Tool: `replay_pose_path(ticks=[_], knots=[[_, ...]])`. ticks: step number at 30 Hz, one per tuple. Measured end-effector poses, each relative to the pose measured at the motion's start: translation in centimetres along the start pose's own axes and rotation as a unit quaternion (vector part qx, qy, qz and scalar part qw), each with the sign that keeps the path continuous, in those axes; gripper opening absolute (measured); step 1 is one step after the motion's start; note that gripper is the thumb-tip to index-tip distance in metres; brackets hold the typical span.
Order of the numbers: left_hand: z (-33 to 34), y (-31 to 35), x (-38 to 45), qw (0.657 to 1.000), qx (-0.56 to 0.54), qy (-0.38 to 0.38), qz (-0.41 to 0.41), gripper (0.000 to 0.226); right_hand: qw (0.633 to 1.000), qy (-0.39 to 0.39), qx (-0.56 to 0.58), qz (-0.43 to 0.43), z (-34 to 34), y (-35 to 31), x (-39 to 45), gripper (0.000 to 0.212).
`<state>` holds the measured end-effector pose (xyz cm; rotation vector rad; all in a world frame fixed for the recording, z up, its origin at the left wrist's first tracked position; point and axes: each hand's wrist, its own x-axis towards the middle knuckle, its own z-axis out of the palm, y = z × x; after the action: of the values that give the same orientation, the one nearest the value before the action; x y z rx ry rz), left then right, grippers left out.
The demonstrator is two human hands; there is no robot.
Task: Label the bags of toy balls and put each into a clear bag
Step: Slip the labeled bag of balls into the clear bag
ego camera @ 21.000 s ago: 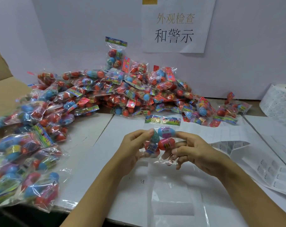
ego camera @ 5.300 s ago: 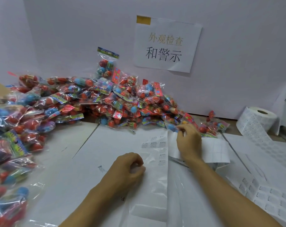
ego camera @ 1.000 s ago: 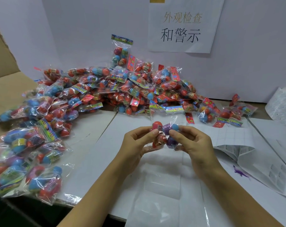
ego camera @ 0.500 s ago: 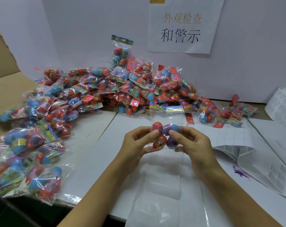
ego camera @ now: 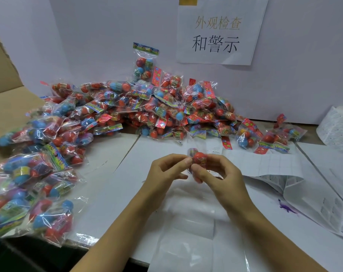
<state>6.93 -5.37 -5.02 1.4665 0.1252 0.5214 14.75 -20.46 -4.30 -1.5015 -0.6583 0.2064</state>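
In the head view, one bag of toy balls (ego camera: 198, 163) is held up over the white surface (ego camera: 127, 173), pinched between both hands. The left hand (ego camera: 166, 171) has thumb and fingertips closed on the bag's left side; the right hand (ego camera: 219, 173) is curled around its right and lower part, with a small white label (ego camera: 213, 172) seen against the wrap by the thumb. The labelling step is judged to be in hand, the sticker being pressed down or checked. A flat stack of clear bags (ego camera: 188, 228) lies on the surface just below the hands. A large heap of bags (ego camera: 147, 108) is piled against the back wall, and label sheets (ego camera: 265, 163) are spread to the right. Next, one clear bag would need to be opened and the labelled bag slid inside.
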Motion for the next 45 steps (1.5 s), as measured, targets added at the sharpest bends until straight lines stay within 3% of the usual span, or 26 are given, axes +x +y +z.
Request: replay_pose_path(ticks=[3, 7, 9, 11, 14, 45], knots=[[0.1, -0.2, 0.1, 0.998, 0.043, 0.05, 0.007, 0.016, 0.999, 0.037, 0.035, 0.019, -0.5, 0.4, 0.5, 0.028], [-0.1, -0.4, 0.4, 0.991, 0.053, 0.115, -0.034, 0.042, 0.987, 0.044, 0.13, 0.086, -0.8, 0.4, 1.1, 0.024], [-0.1, -0.1, 0.5, 0.992, -0.009, 0.104, -0.069, 0.041, 0.983, 0.039, 0.15, 0.1, -0.8, 0.4, 1.3, 0.02], [0.0, 0.2, 0.4, 0.991, -0.062, 0.084, -0.081, 0.027, 0.981, 0.031, 0.155, 0.111, -0.7, 0.5, 1.3, 0.019], [-0.1, 0.1, 0.3, 0.995, -0.052, 0.066, -0.06, 0.014, 0.983, 0.023, 0.142, 0.113, -0.6, 0.6, 1.4, 0.024], [0.2, 0.3, 0.4, 0.993, -0.034, 0.08, -0.079, 0.015, 0.985, 0.028, 0.125, 0.115, -0.8, 0.7, 1.4, 0.028]])
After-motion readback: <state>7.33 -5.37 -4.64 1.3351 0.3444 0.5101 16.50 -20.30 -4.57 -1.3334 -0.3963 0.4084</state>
